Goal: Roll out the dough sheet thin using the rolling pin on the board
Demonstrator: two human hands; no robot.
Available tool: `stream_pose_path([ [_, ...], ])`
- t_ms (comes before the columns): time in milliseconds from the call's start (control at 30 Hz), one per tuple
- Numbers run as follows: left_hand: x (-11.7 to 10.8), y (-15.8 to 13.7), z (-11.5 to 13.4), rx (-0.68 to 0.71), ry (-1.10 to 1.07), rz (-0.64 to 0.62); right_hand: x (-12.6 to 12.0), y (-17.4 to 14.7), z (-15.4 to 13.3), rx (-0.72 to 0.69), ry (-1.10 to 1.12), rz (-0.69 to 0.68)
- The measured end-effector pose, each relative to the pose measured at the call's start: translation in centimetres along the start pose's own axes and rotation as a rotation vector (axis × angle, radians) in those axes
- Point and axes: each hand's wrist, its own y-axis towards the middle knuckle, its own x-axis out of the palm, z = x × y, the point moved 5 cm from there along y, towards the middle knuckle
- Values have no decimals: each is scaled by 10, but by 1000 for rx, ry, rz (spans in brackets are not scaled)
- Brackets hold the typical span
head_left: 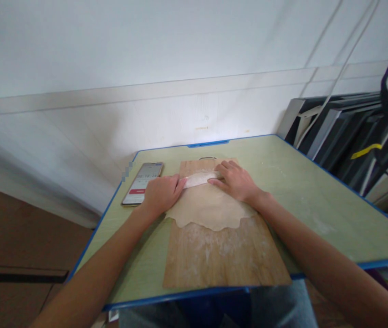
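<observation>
A thin, ragged-edged sheet of pale dough point(211, 209) lies over the wooden board point(221, 262) and overhangs its sides. Across its far part runs a white, floury roll of dough point(199, 179); whether a rolling pin is inside I cannot see. My left hand point(164, 192) is closed at the roll's left end, thumb pointing inward. At the right end, my right hand point(237, 180) curls its fingers over the roll, with the thumb on the near side. Both ends of the roll are hidden by my hands.
A phone point(141, 184) with a lit timer display lies left of the board. The pale green table point(317, 205) has a blue edge and flour smears on the right. Behind it stands a white wall point(166, 123). Dark flat panels point(344, 127) and hanging cables are at the right.
</observation>
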Motion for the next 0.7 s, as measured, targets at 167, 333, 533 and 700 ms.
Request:
stream_pose_path([
  [167, 0, 0, -1, 7, -13, 12, -1, 0, -1, 5, -2, 4],
  [333, 2, 0, -2, 7, -23, 27, -2, 0, -1, -6, -1, -5],
  [533, 0, 0, -1, -1, -20, 3, -1, 0, -1, -3, -7, -1],
  [700, -1, 0, 0, -2, -18, -5, 0, 0, 0, -10, -8, 1],
])
